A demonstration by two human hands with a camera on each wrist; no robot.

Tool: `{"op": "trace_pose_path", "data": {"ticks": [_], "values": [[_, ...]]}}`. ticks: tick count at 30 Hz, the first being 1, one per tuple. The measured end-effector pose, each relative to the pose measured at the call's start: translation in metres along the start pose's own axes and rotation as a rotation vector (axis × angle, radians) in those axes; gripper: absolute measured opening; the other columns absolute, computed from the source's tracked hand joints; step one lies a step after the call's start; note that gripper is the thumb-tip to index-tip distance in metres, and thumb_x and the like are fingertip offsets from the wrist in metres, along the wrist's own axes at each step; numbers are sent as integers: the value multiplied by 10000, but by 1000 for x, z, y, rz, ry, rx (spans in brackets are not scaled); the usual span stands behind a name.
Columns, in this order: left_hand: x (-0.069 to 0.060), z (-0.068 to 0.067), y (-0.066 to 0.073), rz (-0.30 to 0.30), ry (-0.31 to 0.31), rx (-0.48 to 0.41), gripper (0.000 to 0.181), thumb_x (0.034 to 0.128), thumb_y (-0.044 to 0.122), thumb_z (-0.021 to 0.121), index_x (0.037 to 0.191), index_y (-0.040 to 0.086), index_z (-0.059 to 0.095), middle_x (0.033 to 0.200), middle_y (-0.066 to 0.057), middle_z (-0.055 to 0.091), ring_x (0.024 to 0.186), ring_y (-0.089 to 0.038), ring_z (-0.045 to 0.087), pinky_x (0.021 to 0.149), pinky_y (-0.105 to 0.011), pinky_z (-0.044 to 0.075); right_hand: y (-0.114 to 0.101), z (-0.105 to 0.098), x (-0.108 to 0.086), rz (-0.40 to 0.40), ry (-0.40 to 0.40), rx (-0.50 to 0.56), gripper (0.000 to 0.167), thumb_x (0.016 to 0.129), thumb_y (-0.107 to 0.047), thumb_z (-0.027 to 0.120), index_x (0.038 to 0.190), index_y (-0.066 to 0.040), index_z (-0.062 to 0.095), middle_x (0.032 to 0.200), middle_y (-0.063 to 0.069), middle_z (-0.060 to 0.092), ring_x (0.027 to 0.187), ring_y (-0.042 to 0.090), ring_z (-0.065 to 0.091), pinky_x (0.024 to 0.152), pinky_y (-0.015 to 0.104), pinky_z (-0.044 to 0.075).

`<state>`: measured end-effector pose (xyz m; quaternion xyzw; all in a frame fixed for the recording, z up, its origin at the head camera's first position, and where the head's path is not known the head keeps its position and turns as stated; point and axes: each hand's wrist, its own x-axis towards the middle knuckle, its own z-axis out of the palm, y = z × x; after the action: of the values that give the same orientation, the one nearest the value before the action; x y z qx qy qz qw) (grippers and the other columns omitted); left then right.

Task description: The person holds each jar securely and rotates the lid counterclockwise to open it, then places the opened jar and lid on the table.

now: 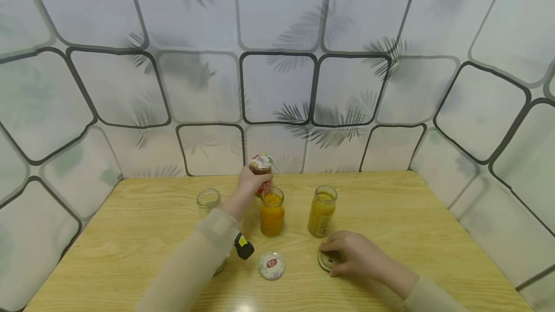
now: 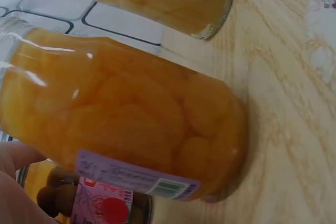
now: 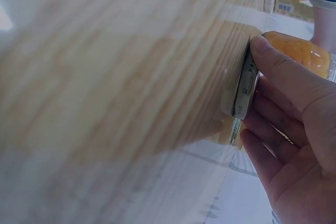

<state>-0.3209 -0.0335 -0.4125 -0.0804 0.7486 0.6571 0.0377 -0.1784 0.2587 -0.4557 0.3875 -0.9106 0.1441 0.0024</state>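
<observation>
At the table's back, my left hand (image 1: 248, 183) grips a lidded jar (image 1: 265, 185) with a patterned lid. In the left wrist view this jar has a pink label (image 2: 107, 203) and dark round pieces inside, and the left hand (image 2: 18, 192) shows only partly. An uncapped jar of orange fruit (image 1: 271, 218) stands just in front of it. On the near right side, my right hand (image 1: 357, 254) holds a jar lid (image 1: 327, 261) by its rim at the tabletop. The right wrist view shows thumb and fingers pinching the lid (image 3: 245, 87) edge-on.
An uncapped jar of yellow contents (image 1: 323, 211) stands right of the orange one. A clear glass jar (image 1: 208, 200) is partly hidden behind the left forearm. A patterned lid (image 1: 271, 265) lies flat on the wooden table (image 1: 412, 225). A patterned wall covering (image 1: 277, 88) rises behind.
</observation>
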Motion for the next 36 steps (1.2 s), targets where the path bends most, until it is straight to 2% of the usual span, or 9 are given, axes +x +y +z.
{"op": "trace_pose_path", "data": {"ticks": [5, 11, 15, 19, 28, 36], "values": [[2, 5, -10, 27, 21, 32, 716, 939, 64, 757, 1524, -84, 372, 1548, -306, 487, 1461, -449, 483, 1260, -534, 400, 2, 0, -1, -13, 8, 0, 513, 816, -370, 914, 1241, -110, 790, 1221, 53, 783, 1111, 229, 727, 958, 419, 620], [6, 11, -21, 40, 37, -3, 767, 924, 39, 770, 1552, -74, 345, 1557, -308, 479, 1459, -463, 485, 1252, -543, 409, 4, 0, -2, -15, 23, 2, 516, 815, -372, 914, 1240, -107, 791, 1220, 53, 783, 1106, 232, 729, 953, 424, 623], [9, 15, -26, 45, 68, 7, 750, 909, 24, 786, 1533, -74, 380, 1543, -298, 505, 1449, -454, 505, 1249, -530, 418, 3, -1, -1, -12, 19, 9, 519, 813, -365, 917, 1242, -101, 789, 1221, 58, 783, 1108, 233, 729, 962, 421, 621], [10, 17, -28, 53, 88, 37, 724, 899, 25, 791, 1506, -78, 411, 1519, -302, 532, 1424, -460, 529, 1239, -537, 427, 1, -1, -2, -22, 22, 7, 523, 808, -370, 917, 1236, -97, 790, 1213, 64, 785, 1100, 236, 731, 958, 418, 622], [11, 17, -35, 67, 110, 17, 690, 889, 12, 790, 1472, -91, 436, 1501, -310, 545, 1411, -463, 536, 1239, -530, 426, -1, 1, -1, -18, 18, 16, 532, 812, -393, 906, 1241, -100, 787, 1219, 56, 783, 1107, 228, 730, 962, 410, 621], [11, 16, -33, 89, 129, 50, 657, 880, 47, 806, 1434, -98, 484, 1454, -311, 591, 1367, -463, 580, 1213, -529, 453, -1, -1, -1, -6, 15, 3, 525, 813, -378, 912, 1242, -101, 788, 1218, 53, 784, 1106, 227, 731, 955, 413, 623]]}}
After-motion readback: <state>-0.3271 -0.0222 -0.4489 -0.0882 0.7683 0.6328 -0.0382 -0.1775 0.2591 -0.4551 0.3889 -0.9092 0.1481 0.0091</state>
